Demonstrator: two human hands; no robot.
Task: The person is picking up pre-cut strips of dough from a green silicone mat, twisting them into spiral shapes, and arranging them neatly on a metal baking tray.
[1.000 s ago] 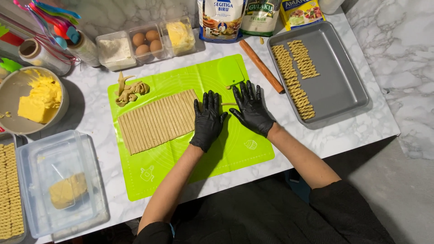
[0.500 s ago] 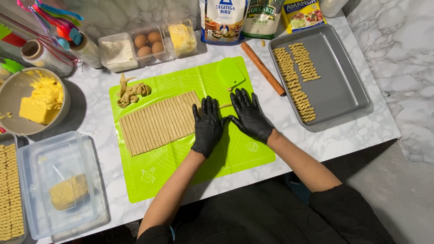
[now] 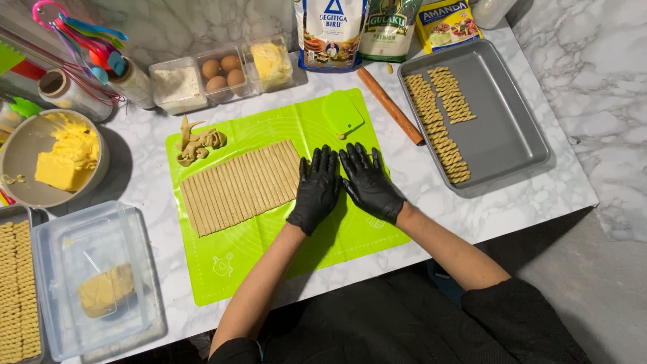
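Note:
Both of my hands wear black gloves and lie flat, side by side, on a green silicone mat (image 3: pixel 269 263). My left hand (image 3: pixel 315 189) rests palm down with its fingertips at the right edge of a sheet of dough cut into narrow strips (image 3: pixel 239 187). Just to its right, my right hand (image 3: pixel 368 182) also lies flat on the mat, and the two thumbs nearly touch. Anything under the palms is hidden. Neither hand visibly grips anything.
Dough scraps (image 3: pixel 197 143) and a green scraper (image 3: pixel 342 112) lie on the mat's far side. A wooden rolling pin (image 3: pixel 389 104) and a grey tray (image 3: pixel 505 135) with twisted dough sticks (image 3: pixel 438 121) are at the right. A butter bowl (image 3: pixel 50 158) and a plastic box (image 3: pixel 94 283) stand at the left.
My right hand has drawn down and in beside my left hand, its fingers less spread. The left hand has barely shifted at the strips' edge.

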